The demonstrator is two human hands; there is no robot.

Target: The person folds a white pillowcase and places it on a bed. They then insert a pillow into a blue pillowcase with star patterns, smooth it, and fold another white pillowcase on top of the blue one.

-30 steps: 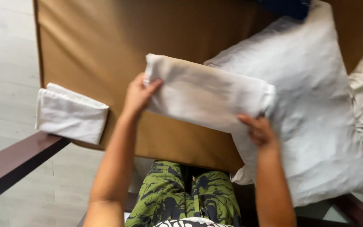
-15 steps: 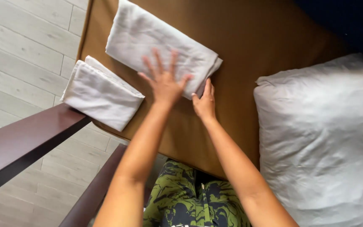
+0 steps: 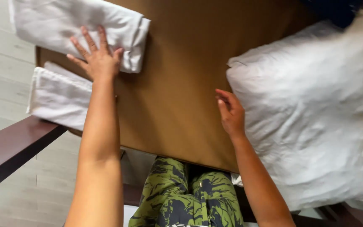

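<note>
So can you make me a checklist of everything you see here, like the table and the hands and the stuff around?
Surface: brown table, mostly bare in the middle.
Job's things: folded white cloth at the far left corner, overhanging the edge; second folded cloth nearer, also overhanging.
Clutter: white pillow on the right side.
Grips: left hand flat, fingers spread, on the far cloth; right hand open, at the pillow's edge, contact unclear.
Cables: nothing seen.
Surroundings: pale plank floor, dark wooden rail, green patterned trousers.
</note>
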